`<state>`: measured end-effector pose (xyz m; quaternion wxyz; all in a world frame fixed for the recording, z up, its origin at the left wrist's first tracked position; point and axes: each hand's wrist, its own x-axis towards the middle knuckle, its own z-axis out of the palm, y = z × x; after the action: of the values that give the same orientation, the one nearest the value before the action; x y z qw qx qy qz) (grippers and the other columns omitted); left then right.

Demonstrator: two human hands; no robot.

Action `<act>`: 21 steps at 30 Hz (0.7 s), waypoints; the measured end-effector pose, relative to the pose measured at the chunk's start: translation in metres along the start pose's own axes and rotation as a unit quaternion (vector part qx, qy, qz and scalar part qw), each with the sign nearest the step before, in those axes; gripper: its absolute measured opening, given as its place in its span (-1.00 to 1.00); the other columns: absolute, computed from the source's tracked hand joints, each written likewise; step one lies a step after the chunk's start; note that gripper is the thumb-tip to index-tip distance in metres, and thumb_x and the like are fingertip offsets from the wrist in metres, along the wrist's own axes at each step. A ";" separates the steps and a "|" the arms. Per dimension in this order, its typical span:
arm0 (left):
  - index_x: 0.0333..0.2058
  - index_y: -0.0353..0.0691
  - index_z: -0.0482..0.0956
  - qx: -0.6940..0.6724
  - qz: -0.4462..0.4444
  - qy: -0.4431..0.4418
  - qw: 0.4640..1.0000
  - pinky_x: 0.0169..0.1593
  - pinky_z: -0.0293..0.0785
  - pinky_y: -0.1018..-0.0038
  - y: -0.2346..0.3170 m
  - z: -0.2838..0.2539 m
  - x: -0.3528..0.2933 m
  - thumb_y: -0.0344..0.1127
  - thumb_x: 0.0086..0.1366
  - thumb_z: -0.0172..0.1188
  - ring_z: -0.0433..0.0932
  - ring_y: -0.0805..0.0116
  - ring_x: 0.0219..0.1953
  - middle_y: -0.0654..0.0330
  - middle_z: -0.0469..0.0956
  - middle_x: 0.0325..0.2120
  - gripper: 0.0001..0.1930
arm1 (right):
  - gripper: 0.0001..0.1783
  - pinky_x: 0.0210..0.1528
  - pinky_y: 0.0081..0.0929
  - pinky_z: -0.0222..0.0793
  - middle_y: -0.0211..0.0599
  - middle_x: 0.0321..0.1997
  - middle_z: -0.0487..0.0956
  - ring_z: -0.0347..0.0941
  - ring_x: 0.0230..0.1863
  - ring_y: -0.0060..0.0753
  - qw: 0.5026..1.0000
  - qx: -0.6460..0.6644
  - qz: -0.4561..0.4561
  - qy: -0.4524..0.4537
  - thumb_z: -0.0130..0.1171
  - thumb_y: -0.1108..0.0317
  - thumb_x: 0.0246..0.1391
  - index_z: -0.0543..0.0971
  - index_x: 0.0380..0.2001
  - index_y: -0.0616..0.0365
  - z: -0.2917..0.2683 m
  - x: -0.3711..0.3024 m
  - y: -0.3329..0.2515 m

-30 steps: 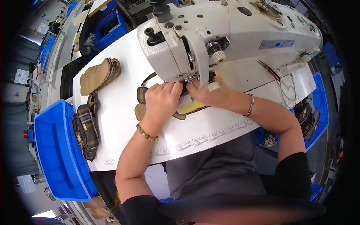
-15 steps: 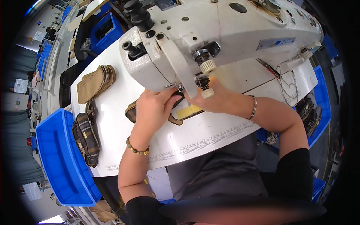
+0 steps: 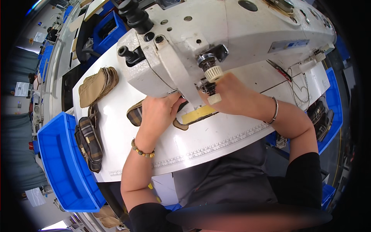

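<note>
A white sewing machine [image 3: 166,65] stands over the white table. Beneath its head, my left hand [image 3: 158,114] has thumb and forefinger closed on a dark edge of a brown plaid fabric piece [image 3: 134,115]. That piece shows on both sides of the hand, with a tan rounded tab [image 3: 180,124] at its near side. A yellow strip [image 3: 198,115] lies beside the tab, under the needle side of the machine. My right hand [image 3: 234,96] is behind the machine's tension knobs [image 3: 213,73]; its fingertips are hidden and blurred.
On the left lie a stack of tan fabric pieces [image 3: 98,87] and stacked plaid pieces [image 3: 89,143], next to a blue bin [image 3: 63,166]. Red-handled snips [image 3: 280,70] rest at the right. A ruler scale [image 3: 208,147] follows the near table edge. Another blue bin [image 3: 335,112] holds fabric items.
My right hand has shifted right, away from my left hand, uncovering more of the yellow strip. My left hand stays nearly in place. The view has moved slightly.
</note>
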<state>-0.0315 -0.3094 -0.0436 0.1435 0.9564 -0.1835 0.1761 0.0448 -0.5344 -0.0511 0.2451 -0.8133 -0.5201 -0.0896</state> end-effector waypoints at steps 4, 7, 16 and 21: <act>-0.32 -0.16 0.69 -0.011 -0.006 0.004 1.000 -0.40 0.49 0.35 0.000 0.004 -0.001 -0.33 0.08 0.42 0.61 0.17 -0.50 0.18 0.65 -0.48 -0.83 | -0.86 -0.45 -0.21 0.46 -0.12 -0.61 0.54 0.54 -0.55 -0.05 0.998 0.057 -0.014 0.039 0.24 0.37 -0.21 0.58 -0.66 0.22 0.010 -0.001 0.001; -0.30 -0.18 0.69 -0.024 -0.017 -0.005 1.000 -0.37 0.51 0.34 -0.003 0.010 -0.004 -0.39 0.07 0.42 0.62 0.17 -0.48 0.16 0.66 -0.47 -0.82 | -0.86 -0.48 -0.23 0.45 -0.14 -0.62 0.53 0.53 -0.57 -0.08 0.998 0.000 -0.060 0.020 0.24 0.38 -0.21 0.56 -0.67 0.22 0.006 0.000 0.000; -0.34 -0.18 0.74 -0.041 -0.030 0.024 0.998 -0.32 0.54 0.38 0.004 0.005 0.002 -0.39 0.02 0.45 0.64 0.12 -0.45 0.11 0.68 -0.46 -0.83 | -0.90 -0.53 -0.27 0.44 -0.21 -0.66 0.50 0.53 -0.59 -0.16 0.999 -0.003 -0.014 0.028 0.22 0.42 -0.21 0.53 -0.68 0.16 0.005 -0.006 -0.018; -0.36 -0.15 0.75 -0.030 -0.090 -0.018 0.995 -0.36 0.54 0.36 0.007 0.001 0.006 -0.32 0.05 0.46 0.64 0.12 -0.48 0.10 0.67 -0.50 -0.84 | -0.91 -0.53 -0.29 0.46 -0.21 -0.68 0.51 0.55 -0.59 -0.19 0.997 -0.020 -0.068 0.025 0.22 0.43 -0.21 0.54 -0.68 0.16 0.005 -0.007 -0.017</act>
<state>-0.0287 -0.3181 -0.0400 0.1840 0.9673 -0.1045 0.1400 0.0261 -0.5318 -0.0534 0.2351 -0.7783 -0.5660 -0.1361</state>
